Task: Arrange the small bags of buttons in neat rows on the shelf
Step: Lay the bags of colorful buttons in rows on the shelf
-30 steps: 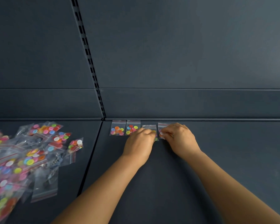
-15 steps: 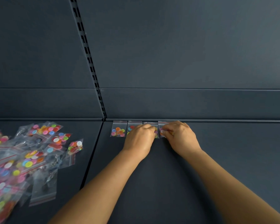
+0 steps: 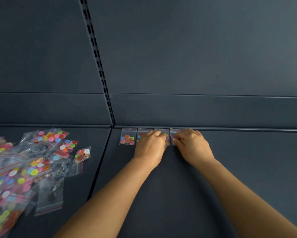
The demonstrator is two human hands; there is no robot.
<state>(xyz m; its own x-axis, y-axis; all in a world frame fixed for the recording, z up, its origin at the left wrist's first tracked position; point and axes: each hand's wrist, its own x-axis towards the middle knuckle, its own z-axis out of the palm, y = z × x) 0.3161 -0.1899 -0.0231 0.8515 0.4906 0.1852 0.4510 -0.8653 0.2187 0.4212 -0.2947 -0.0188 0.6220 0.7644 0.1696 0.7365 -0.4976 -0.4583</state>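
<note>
1. Compared with a second before, both hands had moved a little farther back on the shelf (image 3: 178, 194), so the four small bags now sat tight against the rear edge, side by side in one row.
2. The left hand (image 3: 150, 146) lay knuckles-up with curled fingers over the second bag (image 3: 143, 133) and the third bag (image 3: 162, 133); a second earlier the second bag's buttons showed almost whole, and now only its top strip and a sliver of colour remained visible.
3. The right hand (image 3: 191, 146) was also curled, its fingertips pinching the near left part of the fourth bag (image 3: 174, 134); this grip looked unchanged.
4. The first bag (image 3: 127, 136) lay untouched at the row's left end, fully in view.
5. Whether the left hand actually gripped a bag or only pressed on it could not be told, as its fingertips were hidden.
6. The loose pile of bags (image 3: 32, 162) lay on the neighbouring shelf panel, cut off by the left border and blurred toward the near corner.
</note>
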